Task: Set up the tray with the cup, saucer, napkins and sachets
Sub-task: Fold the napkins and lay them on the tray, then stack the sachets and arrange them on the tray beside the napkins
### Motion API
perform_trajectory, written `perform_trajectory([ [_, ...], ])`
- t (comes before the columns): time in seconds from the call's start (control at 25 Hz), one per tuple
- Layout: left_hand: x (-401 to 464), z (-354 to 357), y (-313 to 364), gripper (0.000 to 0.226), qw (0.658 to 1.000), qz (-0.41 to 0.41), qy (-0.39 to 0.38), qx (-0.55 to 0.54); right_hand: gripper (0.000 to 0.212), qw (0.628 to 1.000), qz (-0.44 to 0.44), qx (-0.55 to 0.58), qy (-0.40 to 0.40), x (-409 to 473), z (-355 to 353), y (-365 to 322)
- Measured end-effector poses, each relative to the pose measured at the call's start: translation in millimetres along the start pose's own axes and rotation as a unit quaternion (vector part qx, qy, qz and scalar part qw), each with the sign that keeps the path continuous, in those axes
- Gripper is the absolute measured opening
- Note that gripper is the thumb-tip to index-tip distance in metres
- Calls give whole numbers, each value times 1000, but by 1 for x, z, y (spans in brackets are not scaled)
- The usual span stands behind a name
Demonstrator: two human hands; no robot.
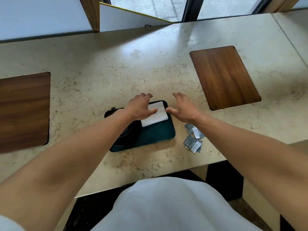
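A dark teal tray lies on the marble counter in front of me. A white folded napkin rests on the tray's far right part. My left hand hovers over the napkin's left edge with fingers spread, holding nothing. My right hand is open just right of the napkin, over the tray's far right corner. A dark cup and saucer sit on the tray's left side, mostly hidden under my left forearm. Several grey sachets lie loose on the counter to the right of the tray.
Two wooden boards are set into the counter, one at the far right and one at the left edge. The counter's front edge runs just before my body. A window and wooden post stand behind the counter.
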State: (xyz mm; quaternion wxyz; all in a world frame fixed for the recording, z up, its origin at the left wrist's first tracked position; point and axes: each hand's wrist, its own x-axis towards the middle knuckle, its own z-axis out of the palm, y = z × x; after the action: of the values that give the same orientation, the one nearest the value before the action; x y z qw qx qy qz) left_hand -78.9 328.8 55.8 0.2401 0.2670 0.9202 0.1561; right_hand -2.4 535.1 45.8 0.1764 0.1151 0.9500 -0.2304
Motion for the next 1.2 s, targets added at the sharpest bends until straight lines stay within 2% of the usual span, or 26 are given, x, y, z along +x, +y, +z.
perform_trajectory([
  [0.24, -1, 27, 42, 65, 997, 79, -26, 9, 76, 997, 54, 37, 34, -45, 6, 33],
  [0.52, -17, 67, 94, 53, 995, 94, -14, -16, 60, 995, 95, 3, 42, -70, 16, 102],
  [0.84, -42, 113, 133, 46, 998, -21, 16, -64, 54, 1000, 22, -2, -6, -74, 29, 142],
  [1.2, -47, 125, 142, 38, 990, -62, 77, -100, 30, 1000, 9, 0, 9, -69, 24, 154],
])
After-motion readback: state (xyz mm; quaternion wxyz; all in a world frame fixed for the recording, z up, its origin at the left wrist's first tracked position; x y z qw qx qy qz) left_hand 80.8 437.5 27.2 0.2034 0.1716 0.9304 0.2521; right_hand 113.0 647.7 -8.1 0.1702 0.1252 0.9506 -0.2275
